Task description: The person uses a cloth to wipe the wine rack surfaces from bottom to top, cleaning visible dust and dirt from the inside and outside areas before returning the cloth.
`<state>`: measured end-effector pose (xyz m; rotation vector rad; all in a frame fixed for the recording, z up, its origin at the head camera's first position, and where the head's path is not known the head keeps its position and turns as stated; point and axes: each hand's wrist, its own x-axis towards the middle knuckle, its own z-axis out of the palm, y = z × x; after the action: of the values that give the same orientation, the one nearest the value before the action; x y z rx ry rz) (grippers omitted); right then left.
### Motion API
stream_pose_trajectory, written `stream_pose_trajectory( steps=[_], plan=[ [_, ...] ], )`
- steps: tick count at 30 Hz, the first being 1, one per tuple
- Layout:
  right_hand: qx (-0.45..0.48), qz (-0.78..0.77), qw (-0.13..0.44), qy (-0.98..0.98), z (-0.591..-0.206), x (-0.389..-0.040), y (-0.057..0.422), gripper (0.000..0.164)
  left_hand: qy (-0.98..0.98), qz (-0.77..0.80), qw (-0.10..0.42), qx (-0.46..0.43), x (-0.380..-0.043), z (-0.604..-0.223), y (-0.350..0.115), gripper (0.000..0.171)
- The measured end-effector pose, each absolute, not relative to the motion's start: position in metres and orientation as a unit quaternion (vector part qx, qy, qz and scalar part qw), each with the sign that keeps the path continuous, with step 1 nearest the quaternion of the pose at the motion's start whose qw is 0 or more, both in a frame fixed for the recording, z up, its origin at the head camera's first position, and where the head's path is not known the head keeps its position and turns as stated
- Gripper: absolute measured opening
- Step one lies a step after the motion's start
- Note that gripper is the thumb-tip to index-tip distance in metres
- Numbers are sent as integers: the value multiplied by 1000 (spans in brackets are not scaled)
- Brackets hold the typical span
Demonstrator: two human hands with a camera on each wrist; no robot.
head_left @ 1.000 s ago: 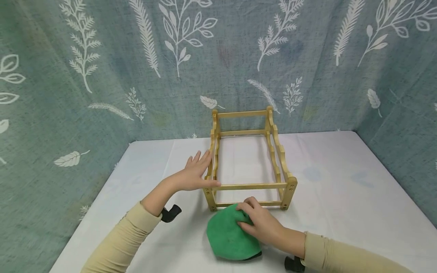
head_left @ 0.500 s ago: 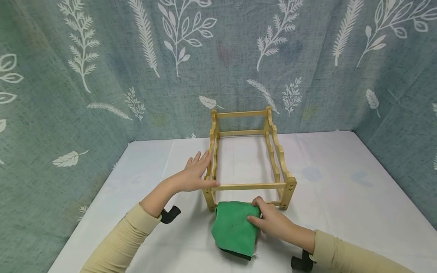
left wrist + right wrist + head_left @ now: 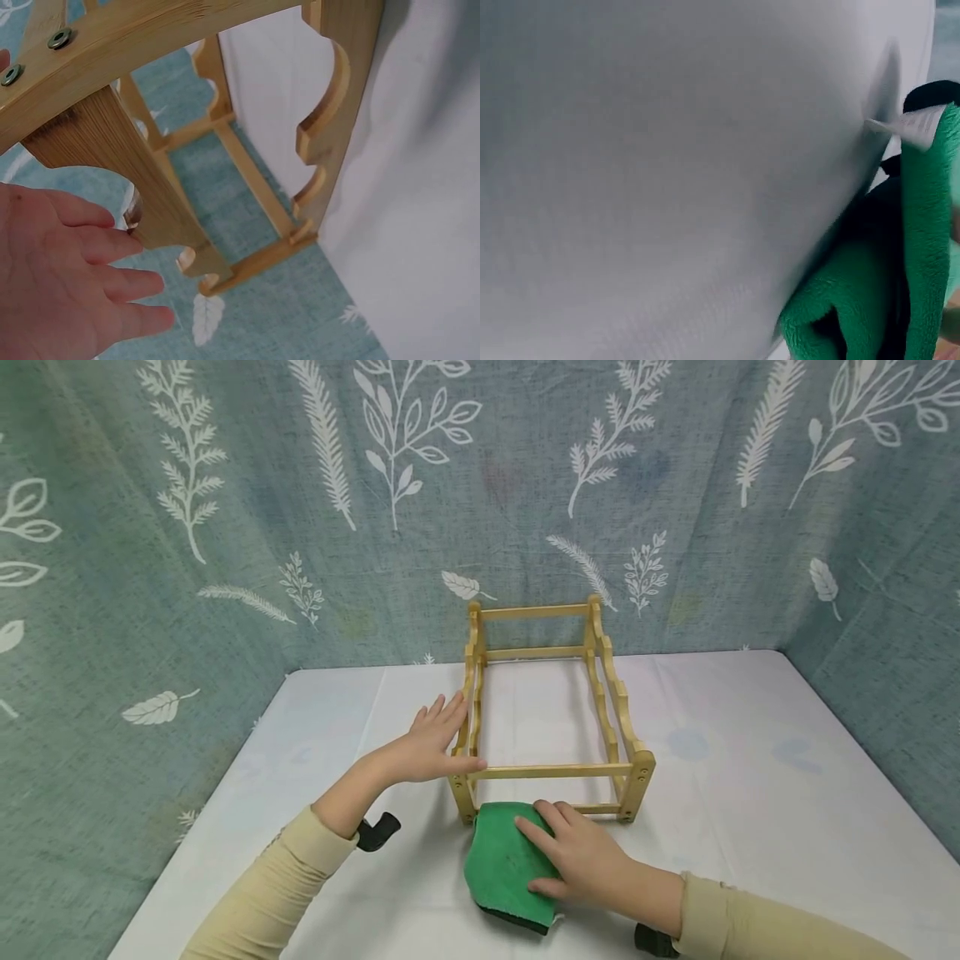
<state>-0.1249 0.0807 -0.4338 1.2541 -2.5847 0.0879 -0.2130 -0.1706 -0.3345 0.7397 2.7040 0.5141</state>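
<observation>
A wooden rack with scalloped side rails (image 3: 555, 771), like a wine rack, stands on the white table. My left hand (image 3: 427, 747) rests at its front left corner, fingers straight along the left side and thumb by the front bar. The left wrist view shows the left hand (image 3: 67, 277) flat beside the notched rail (image 3: 142, 172). In front of the rack lies a folded green cloth (image 3: 498, 864) with a dark edge. My right hand (image 3: 588, 856) lies on its right side, fingers spread. In the right wrist view the plush green cloth (image 3: 926, 232) shows a white label; the hand is mostly out of sight.
The white tabletop (image 3: 735, 793) extends on both sides of the rack. Behind and beside it hangs a grey-green curtain (image 3: 510, 485) with white leaf prints. Black wrist camera mounts (image 3: 377, 832) sit under both wrists.
The green cloth has turned from a rounded heap to a squarer fold. My right hand, gripping its right edge half a second ago, now spreads its fingers further left over it. The left hand stays put.
</observation>
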Motion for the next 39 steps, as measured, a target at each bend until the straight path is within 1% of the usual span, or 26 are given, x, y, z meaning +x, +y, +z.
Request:
stream_pose_trajectory(
  steps=[2, 4, 6, 8, 12, 15, 18, 24, 26, 29, 34, 39],
  plan=[
    [429, 8, 114, -896, -436, -125, 77, 80, 938, 178, 146, 259, -213, -334, -170, 96],
    [428, -2, 102, -898, -438, -125, 74, 84, 938, 175, 147, 261, -212, -333, -170, 97],
    [432, 0, 91, -897, -440, -125, 70, 84, 938, 175, 147, 262, -212, -333, -169, 97],
    [436, 20, 66, -897, -441, -126, 67, 81, 938, 175, 147, 261, -212, -333, -169, 97],
    [429, 107, -25, -896, -437, -132, 64, 73, 939, 173, 145, 258, -214, -335, -171, 96],
    [418, 200, -80, -883, -430, -137, 64, 70, 939, 175, 147, 257, -214, -336, -171, 94],
    [400, 284, -106, -865, -425, -138, 60, 68, 939, 174, 150, 257, -214, -335, -171, 92],
    [333, 357, -156, -859, -430, -138, 52, 69, 940, 170, 152, 255, -212, -333, -172, 92],
    [320, 377, -166, -853, -433, -140, 52, 68, 940, 170, 152, 255, -212, -333, -173, 93],
    [313, 404, -167, -843, -436, -143, 54, 65, 940, 169, 153, 253, -212, -333, -173, 94],
    [302, 410, -155, -846, -438, -146, 66, 63, 938, 176, 152, 256, -212, -334, -172, 92],
    [280, 387, -136, -868, -435, -144, 91, 61, 938, 180, 154, 251, -212, -334, -172, 94]
  ],
)
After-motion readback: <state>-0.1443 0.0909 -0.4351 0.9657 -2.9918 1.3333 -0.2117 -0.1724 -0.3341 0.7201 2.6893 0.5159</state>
